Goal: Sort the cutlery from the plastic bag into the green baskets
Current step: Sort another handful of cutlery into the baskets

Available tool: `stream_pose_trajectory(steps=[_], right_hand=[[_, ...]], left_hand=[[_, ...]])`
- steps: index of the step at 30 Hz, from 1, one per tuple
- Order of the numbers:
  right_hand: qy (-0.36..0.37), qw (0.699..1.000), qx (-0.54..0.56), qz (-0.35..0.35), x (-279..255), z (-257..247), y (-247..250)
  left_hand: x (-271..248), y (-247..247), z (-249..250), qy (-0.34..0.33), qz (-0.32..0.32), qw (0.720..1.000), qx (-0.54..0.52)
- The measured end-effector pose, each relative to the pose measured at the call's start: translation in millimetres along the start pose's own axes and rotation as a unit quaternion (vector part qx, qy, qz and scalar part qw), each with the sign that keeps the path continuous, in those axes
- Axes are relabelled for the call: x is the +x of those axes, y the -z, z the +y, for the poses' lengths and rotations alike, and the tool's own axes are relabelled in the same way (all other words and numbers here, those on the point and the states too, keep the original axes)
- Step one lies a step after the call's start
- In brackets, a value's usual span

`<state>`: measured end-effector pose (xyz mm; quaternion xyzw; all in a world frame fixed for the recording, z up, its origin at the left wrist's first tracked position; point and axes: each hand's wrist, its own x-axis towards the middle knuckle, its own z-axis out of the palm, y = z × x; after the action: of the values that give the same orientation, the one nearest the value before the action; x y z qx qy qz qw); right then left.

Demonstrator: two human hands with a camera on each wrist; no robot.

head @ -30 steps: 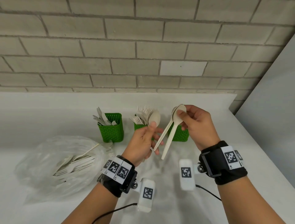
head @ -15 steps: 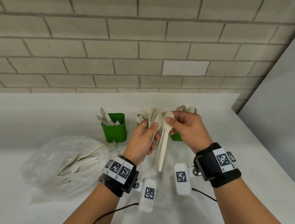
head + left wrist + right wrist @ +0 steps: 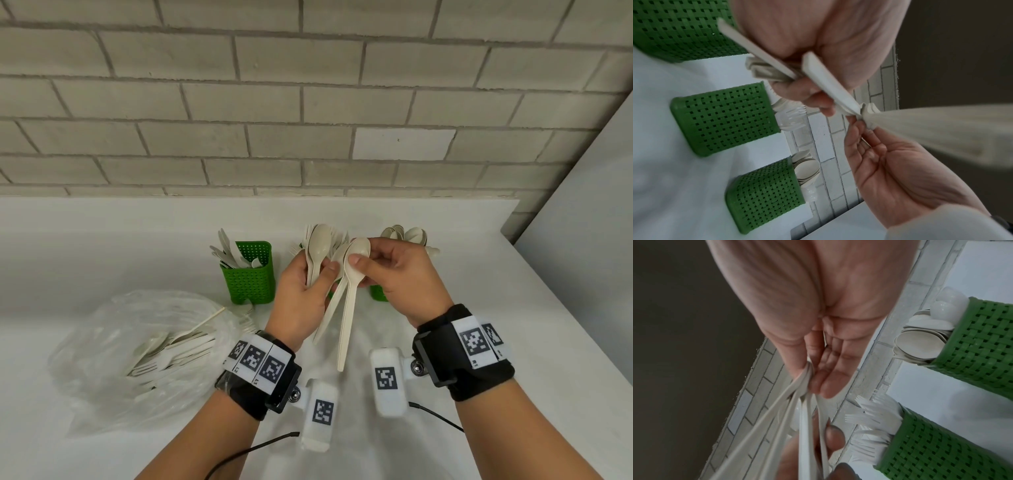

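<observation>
My left hand (image 3: 305, 287) grips a bunch of beige spoons (image 3: 319, 245) by their necks, bowls up. My right hand (image 3: 387, 270) pinches the bowls of two or three more spoons (image 3: 351, 301), their handles hanging down towards me. The two hands meet above the middle green basket (image 3: 725, 118), which holds forks and is mostly hidden behind them in the head view. The left basket (image 3: 251, 274) holds knives. The right basket (image 3: 978, 344) holds spoons. In the right wrist view the thumb and fingertips (image 3: 824, 386) press the spoon bowls together.
The clear plastic bag (image 3: 137, 349) with several forks and spoons inside lies on the white table (image 3: 513, 325) at my left. A brick wall runs behind the baskets. A grey panel stands along the table's right side.
My right hand has moved left with its spoons until it meets my left hand. The left hand's spoons have come up beside them. The spoon basket at the right is now uncovered.
</observation>
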<state>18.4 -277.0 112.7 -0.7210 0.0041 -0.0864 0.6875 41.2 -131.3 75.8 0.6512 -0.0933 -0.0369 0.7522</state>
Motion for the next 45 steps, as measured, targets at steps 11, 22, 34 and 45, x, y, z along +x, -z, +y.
stream_pose_trajectory(steps=[11,22,34,45], right_hand=[[0.014,0.998,-0.015,0.055,8.1,-1.6,14.8],[0.006,0.998,0.056,0.010,9.8,-1.8,7.7],[0.003,0.999,-0.023,0.044,8.1,3.9,10.2],[0.139,0.937,-0.313,0.065,35.5,-37.0,79.7]], left_hand=[[-0.2,8.3,-3.4,0.074,-0.042,0.994,0.067],[-0.4,9.4,0.5,0.051,-0.042,0.997,0.028],[2.5,-10.6,-6.9,0.026,-0.189,0.976,0.104],[80.5,-78.5,48.5,-0.126,-0.256,0.866,0.411]])
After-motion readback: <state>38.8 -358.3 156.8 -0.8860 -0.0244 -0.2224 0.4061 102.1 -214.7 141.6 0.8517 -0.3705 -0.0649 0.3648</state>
